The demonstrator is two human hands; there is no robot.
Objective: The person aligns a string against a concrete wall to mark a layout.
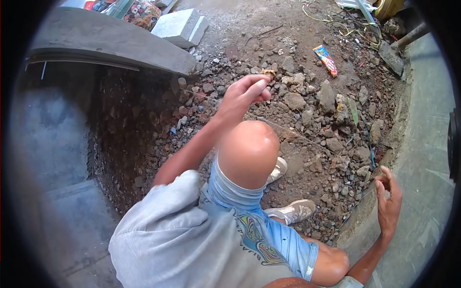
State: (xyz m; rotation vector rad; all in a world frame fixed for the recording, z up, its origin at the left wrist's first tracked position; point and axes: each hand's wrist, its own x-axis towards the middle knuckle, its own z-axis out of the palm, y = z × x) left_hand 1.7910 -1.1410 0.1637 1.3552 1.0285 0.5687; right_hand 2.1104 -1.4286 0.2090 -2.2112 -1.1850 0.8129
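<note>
My left hand (244,95) is stretched out over the rubble (317,105), its fingers pinched on a small brown fragment (269,73) at the fingertips. My right hand (389,199) rests low on the right at the edge of the concrete slab (422,158), fingers loosely curled. A thin wire (353,211) runs up toward that hand; whether it is held is unclear. My bare knee (247,151) and two pale shoes (294,210) sit between the hands.
Loose stones and dirt cover the ground ahead. A deep pit with a rough earth wall (125,129) drops away on the left under a concrete lip (110,41). A grey block (180,26), a snack wrapper (325,60) and a shovel blade (391,56) lie further off.
</note>
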